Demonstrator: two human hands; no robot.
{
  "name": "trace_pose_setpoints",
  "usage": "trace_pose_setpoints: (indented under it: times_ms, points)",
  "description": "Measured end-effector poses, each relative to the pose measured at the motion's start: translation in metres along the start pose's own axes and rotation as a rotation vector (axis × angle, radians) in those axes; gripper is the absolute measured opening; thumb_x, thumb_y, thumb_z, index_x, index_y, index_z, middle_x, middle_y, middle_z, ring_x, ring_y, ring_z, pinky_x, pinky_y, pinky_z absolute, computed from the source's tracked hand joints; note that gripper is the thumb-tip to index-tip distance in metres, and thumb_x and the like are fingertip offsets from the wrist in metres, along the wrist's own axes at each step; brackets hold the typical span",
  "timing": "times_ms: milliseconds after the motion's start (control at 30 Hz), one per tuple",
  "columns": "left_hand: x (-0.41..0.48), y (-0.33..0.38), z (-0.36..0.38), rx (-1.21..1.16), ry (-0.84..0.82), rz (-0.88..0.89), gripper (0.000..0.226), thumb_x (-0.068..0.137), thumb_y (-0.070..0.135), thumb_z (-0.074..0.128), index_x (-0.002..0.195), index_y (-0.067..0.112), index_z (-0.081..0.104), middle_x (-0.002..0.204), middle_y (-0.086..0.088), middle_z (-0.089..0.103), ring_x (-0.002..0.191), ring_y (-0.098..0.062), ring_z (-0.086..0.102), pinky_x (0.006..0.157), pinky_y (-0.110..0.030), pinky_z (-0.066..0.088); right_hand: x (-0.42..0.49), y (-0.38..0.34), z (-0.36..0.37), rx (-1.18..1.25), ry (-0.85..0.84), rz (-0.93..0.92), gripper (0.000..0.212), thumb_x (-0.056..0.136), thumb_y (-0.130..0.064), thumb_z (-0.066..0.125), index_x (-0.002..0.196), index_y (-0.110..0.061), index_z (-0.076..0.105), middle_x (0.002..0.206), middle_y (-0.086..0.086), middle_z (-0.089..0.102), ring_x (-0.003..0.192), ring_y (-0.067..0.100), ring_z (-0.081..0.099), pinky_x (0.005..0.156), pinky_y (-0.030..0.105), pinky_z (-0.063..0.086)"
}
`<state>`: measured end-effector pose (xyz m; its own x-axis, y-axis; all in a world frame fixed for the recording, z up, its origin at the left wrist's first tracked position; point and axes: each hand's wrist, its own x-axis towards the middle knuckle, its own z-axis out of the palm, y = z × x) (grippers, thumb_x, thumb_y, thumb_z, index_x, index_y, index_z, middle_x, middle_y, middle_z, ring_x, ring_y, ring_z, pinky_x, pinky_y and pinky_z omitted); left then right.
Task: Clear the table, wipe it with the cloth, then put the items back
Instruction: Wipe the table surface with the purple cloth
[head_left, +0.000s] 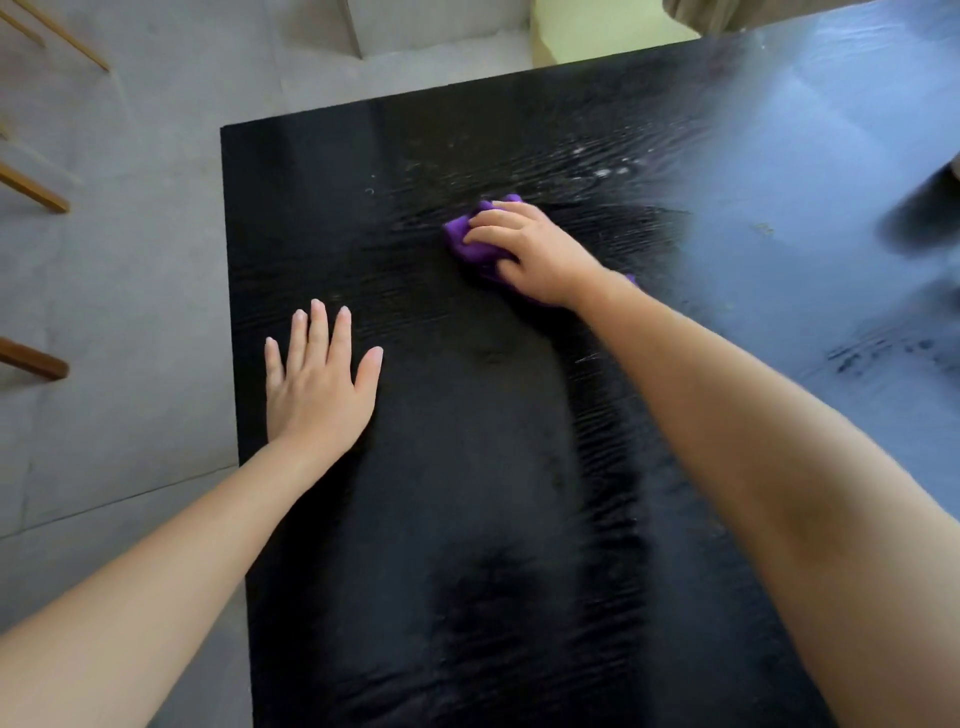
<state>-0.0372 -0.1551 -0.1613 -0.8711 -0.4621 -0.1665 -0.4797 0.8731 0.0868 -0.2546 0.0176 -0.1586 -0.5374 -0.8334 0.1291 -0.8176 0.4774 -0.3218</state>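
A purple cloth (475, 244) is bunched under the right hand (524, 254) just above the frame's centre, on the black table (415, 467) — the fingers are curled over it and it is pressed to the surface. The left hand (317, 384) is laid flat at centre left near the table's left edge, fingers straight and spread, nothing held. Whitish smears are seen beyond the cloth — wooden chair legs (36, 192) at far left.

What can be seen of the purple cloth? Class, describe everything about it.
The cloth is bright purple, soft-looking fabric, bunched into a crumpled wad rather than spread flat. It lies on the black table, toward its far middle. The right hand covers most of it, fingers curled over it; purple edges show past the fingertips and by the wrist.
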Motion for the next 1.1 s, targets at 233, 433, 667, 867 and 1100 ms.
trace_pose_setpoints:
  times_ms: [233,433,667,867,1100]
  points:
    - [-0.030,-0.004,0.003,0.036,0.021,0.072,0.074,0.091,0.057,0.008,0.153,0.016,0.004,0.162,-0.006,-0.002,0.150,-0.019,-0.006,0.122,-0.040,-0.003,-0.143,0.123,-0.060,-0.134,0.138,0.366,0.058,0.064,-0.011,0.035,0.113,0.000,0.065,0.121,0.025,0.063,0.114,0.047,0.055,0.103,0.051,0.039]
    - [-0.086,0.003,0.015,0.092,0.036,0.063,0.085,0.086,0.066,-0.004,0.152,0.014,0.004,0.162,-0.008,-0.001,0.150,-0.020,-0.005,0.120,-0.039,-0.005,-0.220,0.133,-0.075,-0.138,0.256,0.636,0.054,0.070,-0.010,0.037,0.115,0.005,0.063,0.123,0.028,0.060,0.114,0.046,0.054,0.104,0.044,0.035]
    - [-0.089,0.008,0.014,0.086,0.037,0.050,0.079,0.088,0.061,0.004,0.153,0.014,0.003,0.162,-0.008,-0.003,0.150,-0.021,-0.006,0.121,-0.041,-0.003,-0.188,0.037,-0.037,0.018,0.328,0.495,0.038,0.079,-0.008,0.051,0.113,-0.003,0.066,0.120,0.018,0.066,0.116,0.037,0.057,0.101,0.037,0.039]
    - [-0.088,0.008,0.014,0.083,-0.002,0.046,0.071,0.095,0.055,0.011,0.152,0.014,0.001,0.162,-0.008,-0.005,0.150,-0.022,-0.007,0.121,-0.042,-0.003,-0.161,-0.081,0.007,0.118,0.262,0.332,0.033,0.076,-0.009,0.056,0.106,-0.010,0.069,0.115,0.011,0.069,0.117,0.034,0.057,0.092,0.049,0.046]
    - [-0.137,-0.006,0.014,-0.001,-0.057,0.083,0.063,0.099,0.046,0.012,0.152,0.015,0.002,0.163,-0.005,-0.004,0.150,-0.017,-0.007,0.122,-0.037,-0.005,-0.197,-0.177,0.037,0.176,0.121,0.177,0.037,0.081,-0.009,0.057,0.116,-0.016,0.065,0.130,0.001,0.062,0.132,0.028,0.046,0.107,0.048,0.034]
